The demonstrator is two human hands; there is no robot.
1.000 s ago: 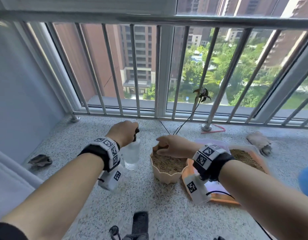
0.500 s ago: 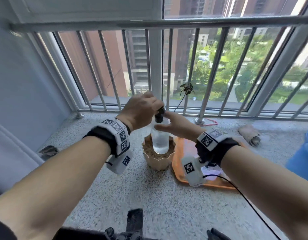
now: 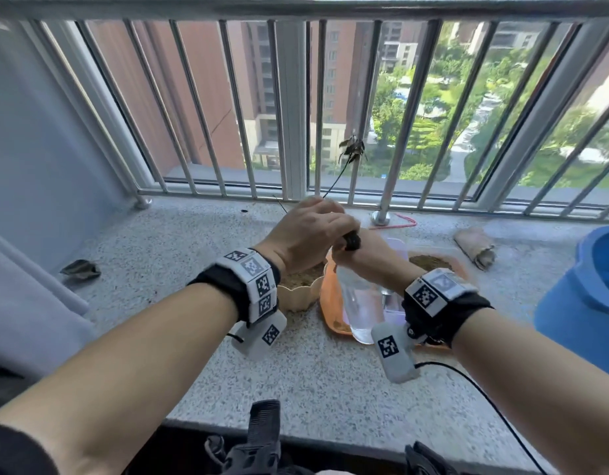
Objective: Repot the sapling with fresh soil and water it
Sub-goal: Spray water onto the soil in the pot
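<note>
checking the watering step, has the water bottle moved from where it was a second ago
Yes. The water bottle was left of the cream pot; now both hands hold it right of the pot, above the orange tray.

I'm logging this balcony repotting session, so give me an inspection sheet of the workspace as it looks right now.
Surface: speckled stone ledge, soil crumbs near the tray.
Job's things: cream pot of soil; thin sapling leaning to the railing; clear water bottle held over the orange tray; loose soil in the tray.
Clutter: dry leaf; rolled rag; blue bucket.
Grip: left hand curled on the black cap; right hand holds the bottle's neck.
Cables: black wire from the right wristband.
Surroundings: metal railing, high-rise view.
</note>
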